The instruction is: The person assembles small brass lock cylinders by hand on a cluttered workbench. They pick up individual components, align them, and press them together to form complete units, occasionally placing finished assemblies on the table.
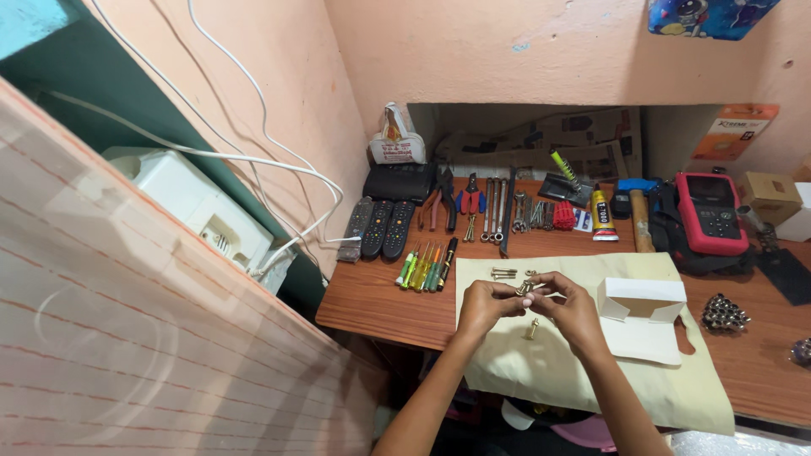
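A wooden table (372,295) fills the corner, and everything here is placed against the pale cloth (591,371) spread over its near edge. Behind the cloth, at the far left, lie three remote controls (378,228), then pliers and cutters (452,203), and a red handheld meter (710,211) at the far right. Just off the cloth's back-left corner sits a row of small screwdrivers (427,268). On the cloth's right half stands an open white cardboard box (642,300).

Above the middle of the cloth the left hand (481,306) and right hand (574,308) meet, each with fingers pinched shut on a small metal fitting (525,287) held between them. A brass screw (532,328) lies on the cloth directly under the hands, and a few loose metal screws (504,273) rest near the cloth's back edge.

The fitting is tiny and gripped only at the fingertips, so a slip seems the likeliest trouble: it could drop, bounce off the cloth and roll over the near table edge. A sweeping wrist might also scatter the loose screws into the screwdrivers.
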